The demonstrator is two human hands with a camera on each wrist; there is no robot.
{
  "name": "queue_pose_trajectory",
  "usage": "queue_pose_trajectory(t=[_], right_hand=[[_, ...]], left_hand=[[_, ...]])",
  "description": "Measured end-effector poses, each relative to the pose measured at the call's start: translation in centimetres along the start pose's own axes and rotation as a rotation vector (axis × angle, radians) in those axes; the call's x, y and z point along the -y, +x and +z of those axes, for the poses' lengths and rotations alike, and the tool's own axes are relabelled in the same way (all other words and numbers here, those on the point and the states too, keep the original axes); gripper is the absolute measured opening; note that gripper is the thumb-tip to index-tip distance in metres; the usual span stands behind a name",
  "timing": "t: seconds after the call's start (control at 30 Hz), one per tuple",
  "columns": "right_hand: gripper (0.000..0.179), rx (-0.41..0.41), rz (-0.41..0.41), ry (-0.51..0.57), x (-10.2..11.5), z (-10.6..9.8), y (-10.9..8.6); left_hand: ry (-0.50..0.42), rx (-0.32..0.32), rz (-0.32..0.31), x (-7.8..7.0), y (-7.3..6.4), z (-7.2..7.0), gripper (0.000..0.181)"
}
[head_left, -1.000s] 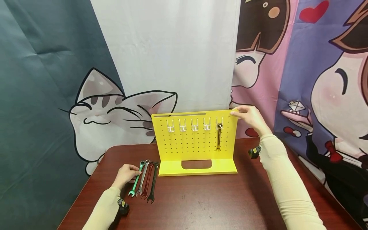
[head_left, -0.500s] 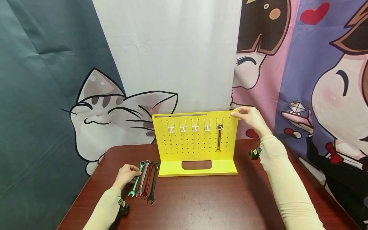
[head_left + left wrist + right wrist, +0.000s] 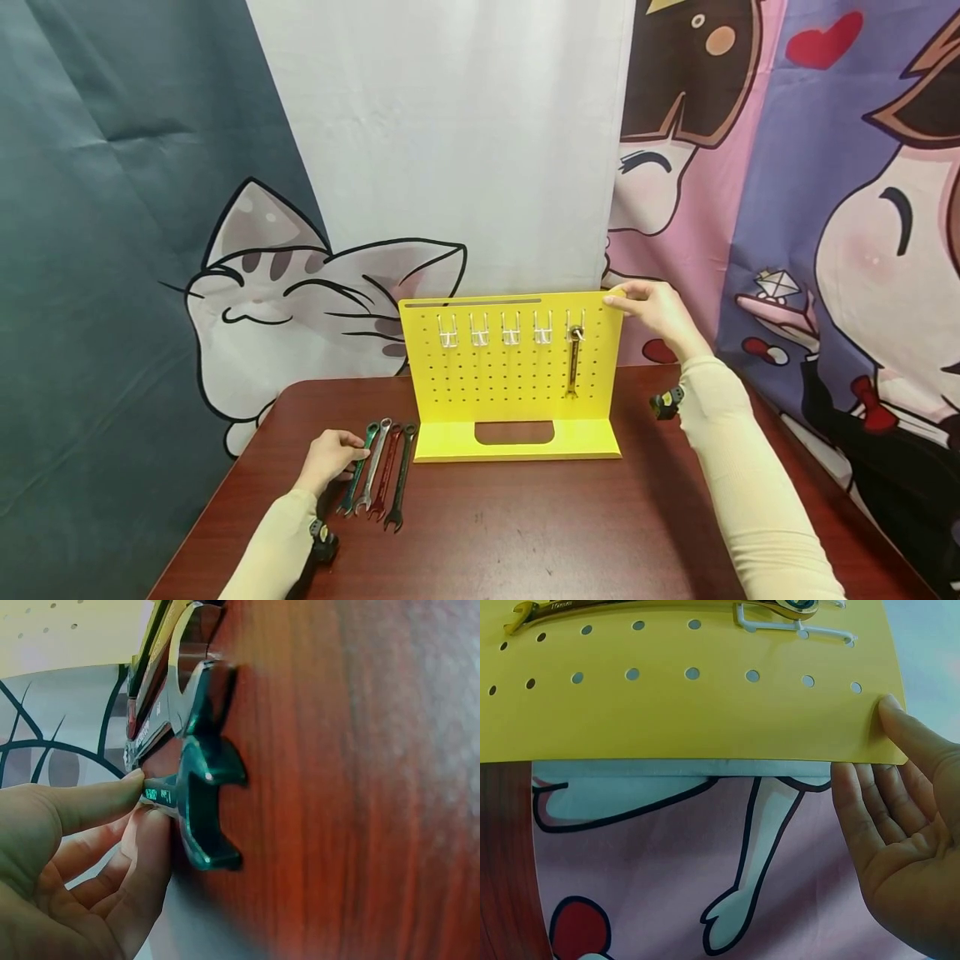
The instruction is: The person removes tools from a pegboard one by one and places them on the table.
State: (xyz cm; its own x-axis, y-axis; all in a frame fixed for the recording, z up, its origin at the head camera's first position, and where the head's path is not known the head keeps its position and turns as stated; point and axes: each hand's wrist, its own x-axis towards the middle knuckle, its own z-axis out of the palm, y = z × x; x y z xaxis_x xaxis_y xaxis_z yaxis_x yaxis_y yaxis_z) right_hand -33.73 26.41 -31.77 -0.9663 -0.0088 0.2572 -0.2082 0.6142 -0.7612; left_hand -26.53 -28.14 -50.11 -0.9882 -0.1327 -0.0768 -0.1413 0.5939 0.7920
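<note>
My left hand (image 3: 327, 458) pinched a green wrench (image 3: 186, 814), lower left; my right hand (image 3: 660, 312), the pegboard's (image 3: 517, 371) edge; tabletop (image 3: 517, 525) stretched lower centre.

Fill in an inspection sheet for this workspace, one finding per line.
Surface: reddish-brown table, wood-grained.
Job's things: yellow pegboard standing on the table; gold wrench hanging at its right end; four other hooks bare; silver wrench, red wrench and black wrench lying side by side, left of the pegboard.
Clutter: nothing seen.
Hands: left hand pinches the green wrench beside the silver one; right hand grips the pegboard's upper right corner.
Cables: nothing seen.
Surroundings: cartoon-printed backdrop behind the table.
</note>
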Motion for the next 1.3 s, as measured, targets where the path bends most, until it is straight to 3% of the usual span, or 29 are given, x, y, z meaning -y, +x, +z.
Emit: queue_pose_trajectory(t=[0.43,0.77,0.93,1.07,1.3], right_hand=[[0.049,-0.002,-0.001,0.002,-0.1,0.1,-0.3],[0.047,-0.010,-0.025,-0.030,0.0,0.0,-0.4],[0.048,-0.016,-0.029,-0.064,0.0,-0.1,-0.6],[0.048,-0.044,-0.052,-0.080,0.0,0.0,-0.6],[0.043,-0.095,-0.081,-0.068,0.2,0.4,-0.7]], left_hand=[[0.004,0.011,0.015,0.2,-0.4,-0.1,0.020],[-0.003,0.093,0.048,0.2,-0.7,-0.8,0.029],[-0.004,0.081,0.060,0.0,-0.6,-1.1,0.028],[-0.025,0.069,0.096,-0.9,-0.1,-1.0,0.028],[-0.066,0.077,0.159,-4.0,0.9,-0.1,0.029]])
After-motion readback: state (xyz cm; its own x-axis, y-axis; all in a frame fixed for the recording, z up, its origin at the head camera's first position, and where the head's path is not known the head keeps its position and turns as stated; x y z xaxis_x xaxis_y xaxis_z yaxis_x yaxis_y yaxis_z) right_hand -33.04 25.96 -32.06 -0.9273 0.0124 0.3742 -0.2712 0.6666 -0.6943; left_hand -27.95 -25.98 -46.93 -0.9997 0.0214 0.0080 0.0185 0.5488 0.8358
